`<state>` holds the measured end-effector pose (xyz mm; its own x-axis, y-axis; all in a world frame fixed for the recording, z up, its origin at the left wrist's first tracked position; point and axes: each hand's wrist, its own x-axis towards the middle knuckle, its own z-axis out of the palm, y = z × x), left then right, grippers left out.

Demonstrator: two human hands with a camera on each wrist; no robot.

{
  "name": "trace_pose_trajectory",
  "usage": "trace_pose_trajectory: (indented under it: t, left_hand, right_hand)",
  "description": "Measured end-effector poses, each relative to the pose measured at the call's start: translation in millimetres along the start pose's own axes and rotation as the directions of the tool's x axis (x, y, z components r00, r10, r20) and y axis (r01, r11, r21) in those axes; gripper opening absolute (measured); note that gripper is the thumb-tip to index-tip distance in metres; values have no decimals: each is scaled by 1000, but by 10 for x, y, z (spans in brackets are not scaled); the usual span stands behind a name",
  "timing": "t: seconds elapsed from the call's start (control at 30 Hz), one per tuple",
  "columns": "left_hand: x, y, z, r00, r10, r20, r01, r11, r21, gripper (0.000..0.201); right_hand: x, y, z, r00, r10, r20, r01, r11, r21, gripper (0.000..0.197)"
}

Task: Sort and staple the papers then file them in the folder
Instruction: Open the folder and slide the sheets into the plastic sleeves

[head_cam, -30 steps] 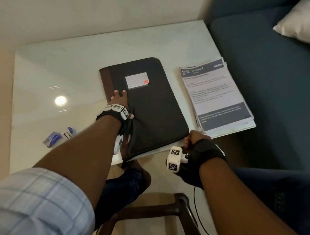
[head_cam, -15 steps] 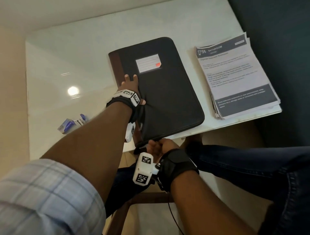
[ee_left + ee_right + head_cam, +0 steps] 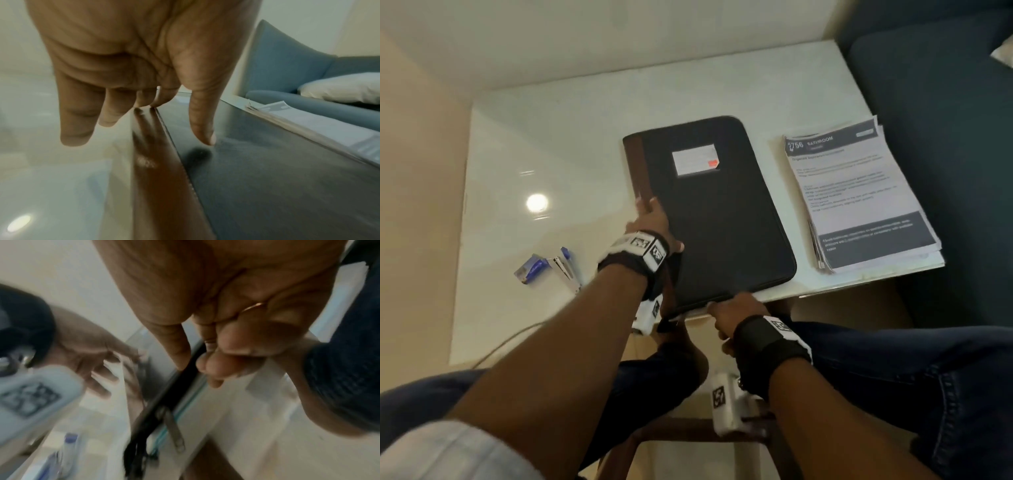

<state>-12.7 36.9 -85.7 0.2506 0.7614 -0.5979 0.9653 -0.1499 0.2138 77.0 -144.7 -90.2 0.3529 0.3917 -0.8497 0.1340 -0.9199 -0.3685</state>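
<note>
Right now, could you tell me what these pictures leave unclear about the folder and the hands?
- Folder contents: it lies closed, head view.
- What the right hand pinches at the folder's near edge: blurred in the right wrist view, hidden by the hand itself in the head view.
- Papers text: too small.
- Stapler: partly behind the left forearm.

Bare forearms, each strapped with a black fabric wrist band (image 3: 763, 337) bearing white blocks printed with black square markers (image 3: 723, 404). Pale checked shirt sleeve (image 3: 455, 452) rolled up on the left arm. Dark blue denim jeans (image 3: 914, 370). Thin gold-coloured ring (image 3: 252, 306) on a right-hand finger.
</note>
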Motion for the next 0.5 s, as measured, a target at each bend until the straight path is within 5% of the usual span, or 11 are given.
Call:
trace_pose_trajectory:
  t: [0.07, 0.2, 0.33, 0.5]
  left_hand:
    - [-186, -75, 52, 997, -81, -13, 80, 993, -92, 110]
    - [-560, -248, 194, 981, -153, -118, 133, 977, -164, 50]
    - [-655, -262, 347, 980, -180, -82, 160, 964, -212, 35]
    - [-559, -282, 350, 972, -190, -140, 145, 948, -282, 24]
  right_hand:
    - [66, -97, -250, 980, -112, -167, 94, 990, -110, 49]
    - [167, -266, -788, 826, -232, -514, 115, 962, -249, 39]
    - [411, -121, -884, 870, -141, -472, -16, 950, -313, 56]
    - [657, -144, -898, 866, -147, -479, 50, 977, -209, 49]
